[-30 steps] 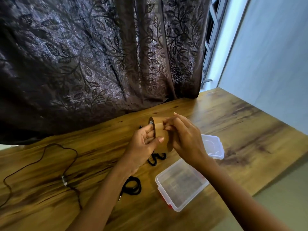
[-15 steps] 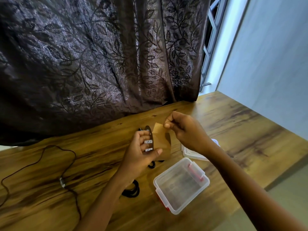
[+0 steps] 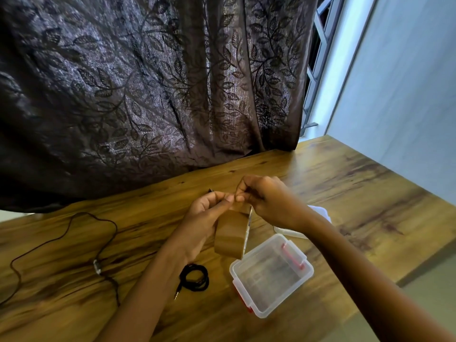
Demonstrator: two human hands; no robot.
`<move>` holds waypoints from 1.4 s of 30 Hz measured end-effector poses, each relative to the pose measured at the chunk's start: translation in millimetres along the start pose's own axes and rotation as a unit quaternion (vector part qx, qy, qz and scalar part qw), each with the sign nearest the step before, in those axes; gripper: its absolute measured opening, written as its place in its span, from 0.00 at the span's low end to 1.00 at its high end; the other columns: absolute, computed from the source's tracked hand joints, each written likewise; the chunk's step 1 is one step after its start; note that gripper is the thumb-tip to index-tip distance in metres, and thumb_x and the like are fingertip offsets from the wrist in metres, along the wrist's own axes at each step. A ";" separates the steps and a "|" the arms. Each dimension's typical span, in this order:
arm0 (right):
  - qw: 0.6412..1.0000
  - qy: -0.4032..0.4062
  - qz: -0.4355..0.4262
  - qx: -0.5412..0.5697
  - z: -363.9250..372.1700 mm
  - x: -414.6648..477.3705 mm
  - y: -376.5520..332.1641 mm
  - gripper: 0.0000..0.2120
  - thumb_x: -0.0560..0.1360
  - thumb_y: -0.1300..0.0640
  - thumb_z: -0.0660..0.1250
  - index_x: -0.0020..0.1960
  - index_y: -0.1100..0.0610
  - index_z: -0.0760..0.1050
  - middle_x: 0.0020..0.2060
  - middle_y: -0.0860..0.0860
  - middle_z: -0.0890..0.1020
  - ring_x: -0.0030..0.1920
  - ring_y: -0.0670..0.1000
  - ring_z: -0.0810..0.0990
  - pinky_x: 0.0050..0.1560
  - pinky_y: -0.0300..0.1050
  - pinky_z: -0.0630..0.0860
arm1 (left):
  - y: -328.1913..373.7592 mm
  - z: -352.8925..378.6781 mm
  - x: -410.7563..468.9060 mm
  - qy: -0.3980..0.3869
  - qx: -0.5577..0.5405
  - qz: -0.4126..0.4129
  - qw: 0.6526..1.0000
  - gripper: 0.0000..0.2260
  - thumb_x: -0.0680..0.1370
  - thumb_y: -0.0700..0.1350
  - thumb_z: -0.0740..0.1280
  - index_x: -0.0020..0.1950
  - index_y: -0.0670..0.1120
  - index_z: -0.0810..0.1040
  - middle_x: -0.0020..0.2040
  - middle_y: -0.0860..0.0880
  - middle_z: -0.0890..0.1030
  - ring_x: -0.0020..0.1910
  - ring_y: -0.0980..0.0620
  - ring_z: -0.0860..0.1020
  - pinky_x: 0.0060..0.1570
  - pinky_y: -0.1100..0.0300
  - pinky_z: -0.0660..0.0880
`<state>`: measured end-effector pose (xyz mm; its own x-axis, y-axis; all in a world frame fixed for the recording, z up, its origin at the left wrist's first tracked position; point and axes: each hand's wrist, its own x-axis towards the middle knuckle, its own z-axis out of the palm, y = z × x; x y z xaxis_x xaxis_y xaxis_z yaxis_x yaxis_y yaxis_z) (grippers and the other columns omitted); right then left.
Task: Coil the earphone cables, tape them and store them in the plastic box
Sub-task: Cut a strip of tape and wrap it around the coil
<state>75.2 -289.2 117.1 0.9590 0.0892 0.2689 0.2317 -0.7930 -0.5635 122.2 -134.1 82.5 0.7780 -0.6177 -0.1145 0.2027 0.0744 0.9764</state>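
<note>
A brown tape roll (image 3: 230,236) hangs over the wooden table (image 3: 345,193) from a strip pulled off its top. My left hand (image 3: 207,215) and my right hand (image 3: 266,201) both pinch that strip, fingertips close together above the roll. Below my left wrist a coiled black earphone cable (image 3: 195,278) lies on the table with its jack pointing down-left. An open clear plastic box (image 3: 271,275) with red clips stands right of the coil, holding nothing. Another earphone cable (image 3: 74,243) lies uncoiled at the left.
The box's clear lid (image 3: 318,215) lies behind my right forearm, mostly hidden. A dark leaf-patterned curtain (image 3: 148,95) hangs along the table's far edge. The table's right edge drops to the floor (image 3: 431,287), with a pale wall (image 3: 407,95) beyond.
The tape roll has dropped lower and now dangles from the pulled strip. My left hand has shifted from gripping the roll to pinching the strip beside my right fingers.
</note>
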 end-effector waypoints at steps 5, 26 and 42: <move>0.997 0.013 0.018 0.068 -0.2 6.4 2.3 0.02 0.74 0.58 0.68 0.42 0.54 0.77 0.36 0.42 0.78 0.39 0.42 0.77 0.42 0.37 0.74 | 1.2 -4.2 2.6 0.030 0.031 0.063 0.997 0.04 0.76 0.44 0.64 0.42 0.49 0.76 0.33 0.57 0.78 0.32 0.63 0.75 0.28 0.67 0.72; 0.946 -0.091 0.311 0.018 117.7 26.4 92.2 0.06 0.73 0.59 0.68 0.49 0.59 0.75 0.43 0.53 0.81 0.40 0.48 0.80 0.37 0.38 0.78 | -2.9 -27.5 3.1 0.182 0.088 0.079 0.976 0.04 0.75 0.51 0.65 0.42 0.54 0.77 0.56 0.50 0.79 0.54 0.51 0.75 0.44 0.57 0.74; 0.796 -0.043 0.442 0.412 91.2 32.1 101.2 0.10 0.74 0.61 0.66 0.54 0.63 0.72 0.37 0.55 0.82 0.36 0.51 0.80 0.36 0.42 0.79 | 1.1 -28.3 8.5 0.175 0.075 0.076 0.979 0.04 0.76 0.50 0.64 0.44 0.52 0.77 0.54 0.53 0.80 0.48 0.57 0.75 0.37 0.62 0.71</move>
<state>144.3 -311.7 -2.6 0.8060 -0.2161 -0.5511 -0.5451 0.0918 -0.8333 146.0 -117.1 77.5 0.9537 -0.3006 0.0035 0.0004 0.0128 0.9999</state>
